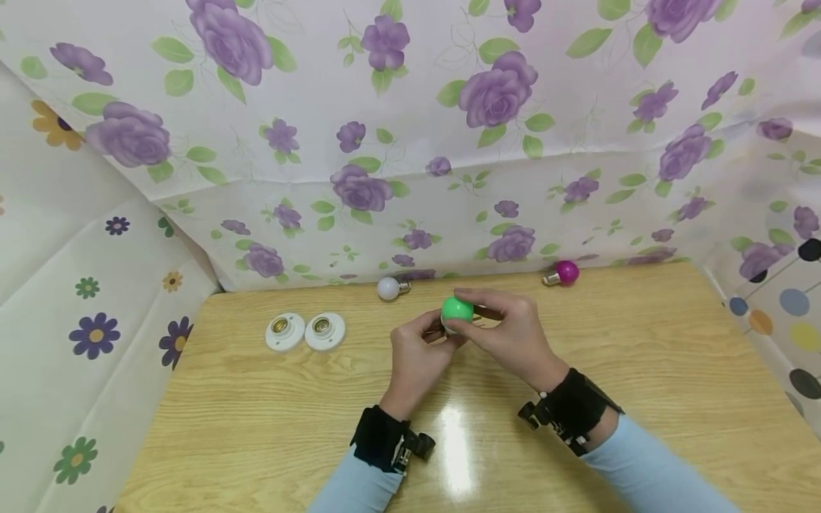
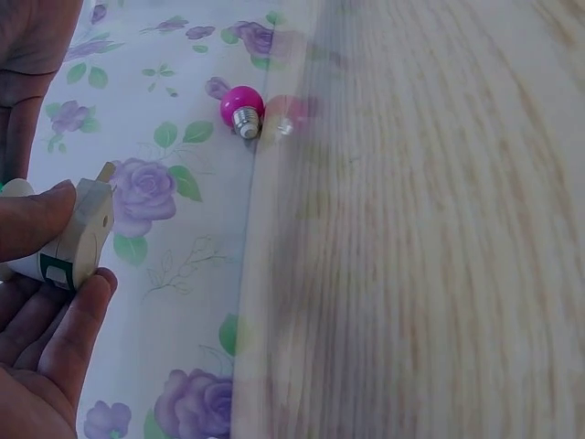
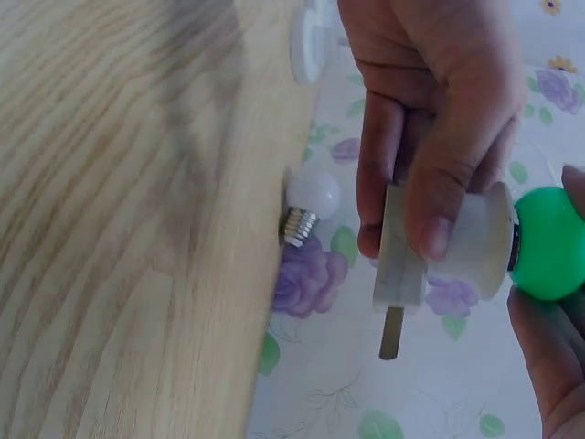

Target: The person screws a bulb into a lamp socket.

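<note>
Right hand (image 1: 513, 329) pinching round green bulb (image 1: 457, 309), white socket (image 3: 473, 236), metal prong (image 3: 391, 333)

Right wrist view: edges cut off green bulb (image 3: 551, 245), round lamp holder (image 3: 309, 46).

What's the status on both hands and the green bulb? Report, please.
Left hand: gripping white plug-in socket. Right hand: holding green bulb at socket's mouth. No obstruction visible.

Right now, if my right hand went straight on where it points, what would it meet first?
First is the green bulb your right hand already holds; past it, probably the left hand and the white plug socket it grips, though depth is unclear.
</note>
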`<state>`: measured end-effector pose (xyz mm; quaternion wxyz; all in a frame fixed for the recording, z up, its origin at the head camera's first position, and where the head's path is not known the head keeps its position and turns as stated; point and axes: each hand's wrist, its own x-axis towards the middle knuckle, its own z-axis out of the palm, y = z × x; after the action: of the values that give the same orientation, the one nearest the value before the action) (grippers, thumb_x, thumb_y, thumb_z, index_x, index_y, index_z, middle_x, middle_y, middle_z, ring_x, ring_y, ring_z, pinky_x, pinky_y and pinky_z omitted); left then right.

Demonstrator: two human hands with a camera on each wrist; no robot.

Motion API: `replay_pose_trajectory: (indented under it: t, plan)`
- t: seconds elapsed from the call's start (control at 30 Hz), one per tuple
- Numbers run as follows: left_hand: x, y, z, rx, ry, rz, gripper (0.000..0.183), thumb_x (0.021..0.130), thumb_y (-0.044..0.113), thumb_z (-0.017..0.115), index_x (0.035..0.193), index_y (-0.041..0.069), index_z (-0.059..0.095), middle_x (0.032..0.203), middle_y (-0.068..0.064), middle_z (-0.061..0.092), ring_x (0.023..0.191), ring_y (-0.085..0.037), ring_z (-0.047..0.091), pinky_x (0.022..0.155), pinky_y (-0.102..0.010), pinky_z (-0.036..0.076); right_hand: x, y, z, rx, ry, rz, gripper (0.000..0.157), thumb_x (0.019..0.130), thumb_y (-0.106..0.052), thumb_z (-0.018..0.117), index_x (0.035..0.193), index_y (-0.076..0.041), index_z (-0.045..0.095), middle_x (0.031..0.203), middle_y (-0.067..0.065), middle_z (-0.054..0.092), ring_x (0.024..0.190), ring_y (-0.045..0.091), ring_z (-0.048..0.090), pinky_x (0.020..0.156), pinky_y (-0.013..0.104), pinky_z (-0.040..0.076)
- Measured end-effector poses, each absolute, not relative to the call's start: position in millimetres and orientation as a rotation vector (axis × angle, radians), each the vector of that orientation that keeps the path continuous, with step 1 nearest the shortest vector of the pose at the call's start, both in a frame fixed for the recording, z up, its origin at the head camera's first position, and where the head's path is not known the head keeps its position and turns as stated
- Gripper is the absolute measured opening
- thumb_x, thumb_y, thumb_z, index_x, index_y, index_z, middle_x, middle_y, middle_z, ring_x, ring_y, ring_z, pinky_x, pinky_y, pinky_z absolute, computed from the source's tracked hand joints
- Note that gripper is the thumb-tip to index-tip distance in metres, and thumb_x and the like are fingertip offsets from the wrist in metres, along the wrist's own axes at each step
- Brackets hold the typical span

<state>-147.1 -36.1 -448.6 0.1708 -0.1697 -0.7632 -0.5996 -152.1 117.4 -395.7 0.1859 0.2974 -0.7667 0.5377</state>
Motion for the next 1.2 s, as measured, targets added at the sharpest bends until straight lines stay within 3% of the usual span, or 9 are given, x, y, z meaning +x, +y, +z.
replay_pose_trajectory:
  t: [0.13,0.23,0.37,0.5,0.73,1.2]
  plan:
    - [-146,-35,-442,-0.458,-2.175,-1.723,0.028,0.078,0.012,0.074,0.105,0.007,0.068,0.097,-0.002,0.067,0.085,-0.013,0.063,0.071,-0.035,0.052,-153,118,-388,0.864,-2.166,1.504,0.037,0.071,-0.003,0.077,0.106,0.003,0.065,0.108,0.013,0.063,0.096,0.024,0.061,0.077,0.036,0.051]
    - [-147,-38,-441,-0.484,-2.195,-1.755,0.029,0.078,0.012,0.074,0.106,0.009,0.068,0.098,-0.002,0.066,0.087,-0.016,0.064,0.073,-0.036,0.052,-158,125,-389,0.906,-2.218,1.509,0.043,0.073,-0.007,0.077,0.113,-0.004,0.064,0.115,0.008,0.061,0.102,0.022,0.059,0.082,0.037,0.048]
    - [-156,-42,-458,-0.532,-2.229,-1.758,0.031,0.079,0.02,0.074,0.109,0.016,0.067,0.101,0.002,0.066,0.089,-0.012,0.063,0.075,-0.031,0.051,-168,135,-398,0.987,-2.339,1.504,0.051,0.077,-0.018,0.076,0.125,-0.017,0.058,0.126,0.0,0.055,0.112,0.016,0.053,0.09,0.037,0.044]
    - [-162,-45,-472,-0.53,-2.277,-1.747,0.032,0.079,0.026,0.074,0.11,0.02,0.067,0.102,0.006,0.065,0.09,-0.007,0.061,0.076,-0.028,0.05,-177,141,-405,1.096,-2.449,1.479,0.052,0.082,-0.025,0.072,0.13,-0.02,0.054,0.129,-0.004,0.053,0.114,0.012,0.05,0.091,0.035,0.043]
    - [-160,-45,-474,-0.569,-2.27,-1.768,0.032,0.08,0.027,0.073,0.111,0.02,0.066,0.103,0.007,0.065,0.09,-0.006,0.061,0.075,-0.028,0.05,-177,141,-409,1.108,-2.47,1.504,0.045,0.081,-0.018,0.072,0.124,-0.018,0.059,0.12,0.001,0.059,0.108,0.011,0.055,0.082,0.031,0.048]
    - [-161,-39,-475,-0.506,-2.199,-1.666,0.029,0.081,0.031,0.071,0.108,0.022,0.067,0.098,0.011,0.065,0.087,-0.004,0.062,0.071,-0.025,0.05,-168,124,-421,0.806,-2.191,1.51,0.04,0.073,-0.024,0.079,0.109,-0.011,0.067,0.105,-0.004,0.065,0.093,0.012,0.061,0.072,0.029,0.051]
